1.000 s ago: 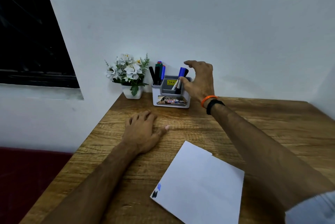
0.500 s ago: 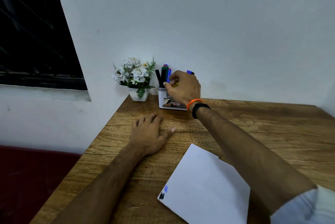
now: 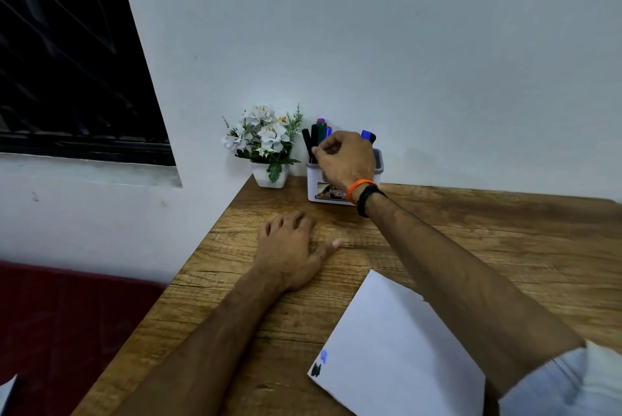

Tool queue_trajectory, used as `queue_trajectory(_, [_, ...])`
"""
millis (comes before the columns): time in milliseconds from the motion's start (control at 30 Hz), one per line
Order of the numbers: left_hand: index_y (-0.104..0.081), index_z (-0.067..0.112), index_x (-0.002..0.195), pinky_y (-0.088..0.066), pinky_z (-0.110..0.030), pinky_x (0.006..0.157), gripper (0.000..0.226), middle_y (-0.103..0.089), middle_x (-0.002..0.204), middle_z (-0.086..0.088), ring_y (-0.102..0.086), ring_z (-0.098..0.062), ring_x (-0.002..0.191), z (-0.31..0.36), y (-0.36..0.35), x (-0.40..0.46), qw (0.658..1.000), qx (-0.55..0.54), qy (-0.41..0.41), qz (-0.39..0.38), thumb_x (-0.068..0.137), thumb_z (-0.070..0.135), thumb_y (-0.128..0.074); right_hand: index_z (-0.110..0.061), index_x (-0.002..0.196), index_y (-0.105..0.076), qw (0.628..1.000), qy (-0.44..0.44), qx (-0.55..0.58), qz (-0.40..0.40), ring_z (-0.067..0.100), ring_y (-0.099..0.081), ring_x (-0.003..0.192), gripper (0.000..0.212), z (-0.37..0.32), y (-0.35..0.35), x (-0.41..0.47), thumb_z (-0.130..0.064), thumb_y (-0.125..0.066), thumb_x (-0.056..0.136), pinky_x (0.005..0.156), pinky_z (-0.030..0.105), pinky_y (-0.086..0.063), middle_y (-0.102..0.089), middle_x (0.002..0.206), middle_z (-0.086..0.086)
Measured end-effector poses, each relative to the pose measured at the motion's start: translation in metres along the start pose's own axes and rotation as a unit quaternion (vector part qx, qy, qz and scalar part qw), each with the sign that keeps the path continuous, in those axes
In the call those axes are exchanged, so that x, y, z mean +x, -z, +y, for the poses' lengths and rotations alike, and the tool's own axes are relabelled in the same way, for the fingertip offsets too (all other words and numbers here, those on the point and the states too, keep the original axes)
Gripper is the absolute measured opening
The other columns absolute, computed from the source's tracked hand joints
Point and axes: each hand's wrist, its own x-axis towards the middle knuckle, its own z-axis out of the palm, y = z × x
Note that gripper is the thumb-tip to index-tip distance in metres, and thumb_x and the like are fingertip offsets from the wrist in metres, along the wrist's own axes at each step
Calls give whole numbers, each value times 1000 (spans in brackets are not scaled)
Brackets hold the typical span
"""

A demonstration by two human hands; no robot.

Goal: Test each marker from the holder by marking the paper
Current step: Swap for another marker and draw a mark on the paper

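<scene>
Two marks, black and blue, already sit on paper (image 3: 404, 341) corner, so testing is partway. Right hand (image 3: 346, 160) is over holder (image 3: 378, 163) at desk's back by wall, fingertips pinched on a black marker (image 3: 314, 138) w/ others standing beside it. Left hand (image 3: 289, 247) lies flat on desk (image 3: 505, 247), fingers relaxed. Step: picking next marker. Next prob needs a straight lift out, uncap, then down to paper.

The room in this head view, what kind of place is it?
Probably a home or small office desk in a corner: a wooden table against a plain wall, a dark window, a marker holder beside a small flower pot, and a sheet of paper.
</scene>
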Motion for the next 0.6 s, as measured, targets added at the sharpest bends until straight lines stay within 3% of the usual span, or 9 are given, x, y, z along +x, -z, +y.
queue_trajectory(167, [-35, 26, 144, -13, -47, 115, 71, -28, 156, -2, -22, -25, 143, 0, 0, 0, 1000, 1, -2, 2, 90, 71, -28, -25, 75, -70, 999, 6, 47, -14, 7, -66, 76, 8, -3, 15, 6, -22, -76, 79, 77, 23, -57, -66, 70, -9])
queue_trajectory(267, [-35, 26, 145, -13, -48, 115, 72, -28, 157, -2, -22, -25, 144, 0, 0, 0, 1000, 0, 0, -1, 90, 71, -27, -24, 84, -67, 998, -3, 55, -39, 6, -67, 76, 12, -2, 11, 5, -23, -78, 79, 81, 25, -56, -66, 65, -12])
queue_trajectory(400, [-37, 25, 143, -14, -47, 115, 73, -29, 156, -2, -23, -24, 143, 0, -1, 1, 1000, 1, 0, 4, 89, 72, -27, -18, 101, -66, 996, -31, 49, -68, 8, -69, 76, 33, 2, -5, 4, -32, -82, 75, 85, 35, -58, -63, 57, -13])
queue_trajectory(600, [-38, 25, 143, -14, -47, 115, 73, -30, 155, -2, -24, -24, 142, -1, -3, 2, 1000, 5, -3, 9, 89, 72, -27, -18, 95, -73, 999, -16, -25, -37, 16, -69, 90, 31, -1, -12, 2, -44, -78, 78, 83, 32, -56, -75, 91, 0])
